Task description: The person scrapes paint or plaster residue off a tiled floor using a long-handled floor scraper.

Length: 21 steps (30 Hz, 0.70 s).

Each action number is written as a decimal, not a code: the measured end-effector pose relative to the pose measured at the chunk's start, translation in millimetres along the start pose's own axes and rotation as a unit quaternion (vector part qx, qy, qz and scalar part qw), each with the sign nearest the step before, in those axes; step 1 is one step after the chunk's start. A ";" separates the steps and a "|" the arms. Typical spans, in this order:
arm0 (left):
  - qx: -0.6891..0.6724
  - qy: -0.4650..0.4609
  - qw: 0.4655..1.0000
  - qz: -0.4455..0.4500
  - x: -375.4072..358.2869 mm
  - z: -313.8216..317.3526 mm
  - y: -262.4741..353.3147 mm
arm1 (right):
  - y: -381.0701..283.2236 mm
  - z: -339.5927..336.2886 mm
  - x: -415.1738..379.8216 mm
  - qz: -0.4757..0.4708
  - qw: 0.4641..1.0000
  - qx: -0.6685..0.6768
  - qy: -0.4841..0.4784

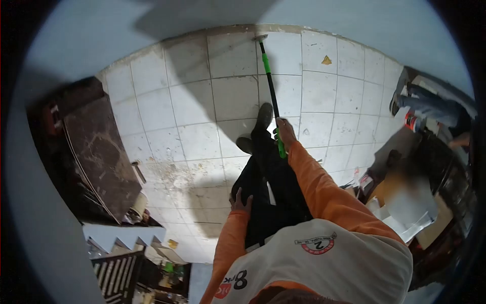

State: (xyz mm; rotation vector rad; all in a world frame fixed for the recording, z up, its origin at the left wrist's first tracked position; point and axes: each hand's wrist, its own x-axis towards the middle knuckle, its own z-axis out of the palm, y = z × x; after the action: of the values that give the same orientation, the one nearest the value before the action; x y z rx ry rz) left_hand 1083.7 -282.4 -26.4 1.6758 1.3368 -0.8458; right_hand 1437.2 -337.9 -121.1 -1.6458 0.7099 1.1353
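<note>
Green-and-black long-handled tool (273,96): right hand (286,133) wraps its fingers around the rear grip; shaft runs forward of that hand, narrow head just beside the foot of the pale wall (314,12). Head contact with the white square floor tiles (235,96): cannot tell. Left hand (241,200) rests, fingers spread, on black trousers (254,177), grasping nothing visible. Yellow-brown scrap (326,60) lies ahead and right of right hand.

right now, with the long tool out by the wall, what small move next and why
Perhaps bring the left hand, resting on the leg, to the long-handled tool for steadier control: only the right hand holds it, while its head is out by the wall.
</note>
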 end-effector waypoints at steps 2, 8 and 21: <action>0.047 0.039 0.998 -0.033 4.1 -49.8 21.2 | -7.3 1.8 -21.4 -0.072 0.997 -0.027 0.009; 0.144 -0.023 0.988 -0.042 68.7 -119.2 16.0 | 46.4 38.7 -62.7 -0.132 0.957 -0.245 0.082; 0.323 -0.008 0.946 0.001 166.2 -215.3 -33.9 | 55.3 193.5 -39.8 -0.103 0.938 -0.307 0.120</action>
State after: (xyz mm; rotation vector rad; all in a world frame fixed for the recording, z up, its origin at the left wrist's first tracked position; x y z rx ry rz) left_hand 1089.3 -14.2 -82.6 2.1480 1.1040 -1.3973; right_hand 1307.2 -179.2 -123.0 -2.3561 0.3218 1.0717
